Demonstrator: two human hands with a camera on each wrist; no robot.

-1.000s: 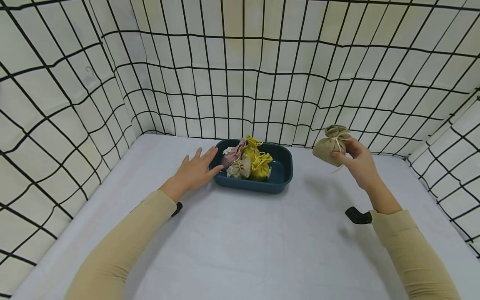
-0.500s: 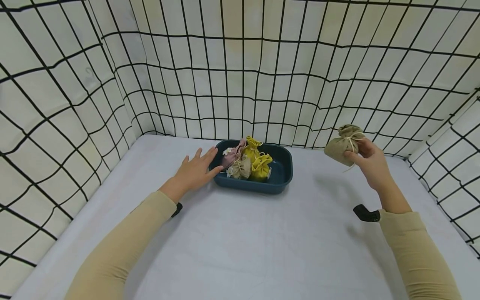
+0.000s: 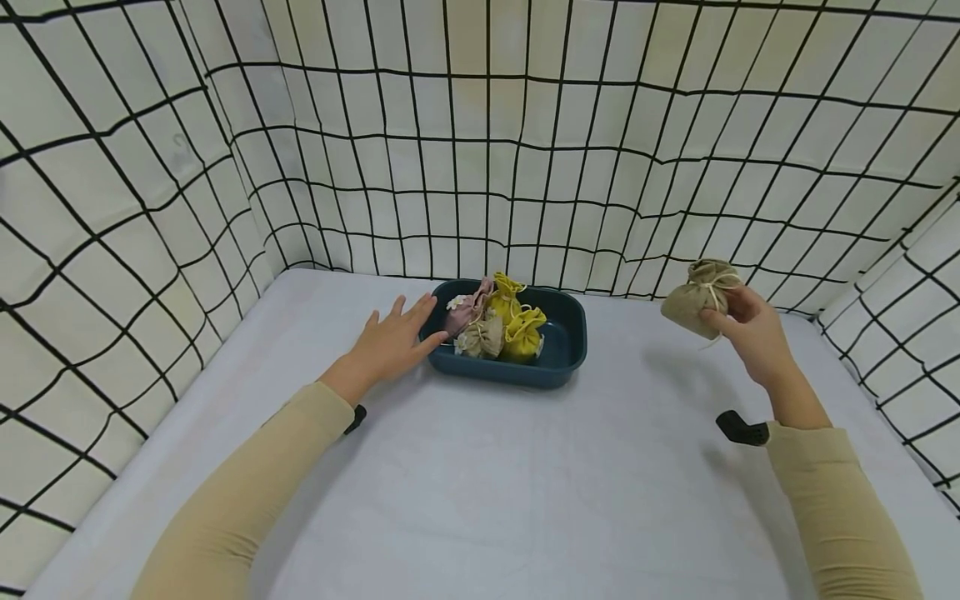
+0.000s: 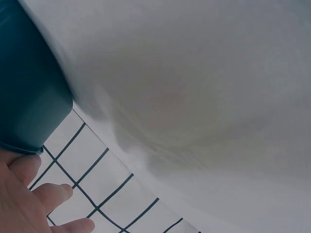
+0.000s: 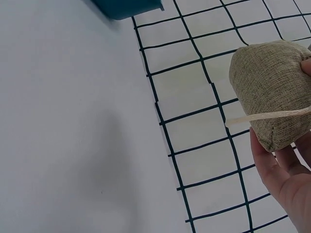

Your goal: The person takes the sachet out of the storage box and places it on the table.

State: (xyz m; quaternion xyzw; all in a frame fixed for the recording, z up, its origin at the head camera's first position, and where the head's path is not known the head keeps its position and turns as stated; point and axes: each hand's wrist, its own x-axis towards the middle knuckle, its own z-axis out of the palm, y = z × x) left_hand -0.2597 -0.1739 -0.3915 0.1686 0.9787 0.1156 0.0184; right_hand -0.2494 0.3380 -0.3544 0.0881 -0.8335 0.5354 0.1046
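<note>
My right hand (image 3: 738,321) grips a small tan burlap pouch (image 3: 693,297) tied with pale string, held in the air to the right of a dark teal tray (image 3: 562,354). The right wrist view shows the pouch (image 5: 272,92) close up, with the fingers (image 5: 279,170) curled under it. My left hand (image 3: 397,333) lies open with straight fingers touching the tray's left rim; its fingertips (image 4: 29,167) rest against the tray wall (image 4: 26,92). Inside the tray sit two yellow pouches (image 3: 517,321), a pink pouch (image 3: 465,308) and a beige pouch (image 3: 480,337).
A white cloth covers the table (image 3: 480,483). White walls with a black grid (image 3: 480,150) enclose it at the back and both sides. Black wrist-camera mounts show at the left cuff (image 3: 355,418) and right cuff (image 3: 742,429).
My right hand has carried the burlap pouch further right and slightly down, away from the tray. The left hand has stayed at the tray's rim.
</note>
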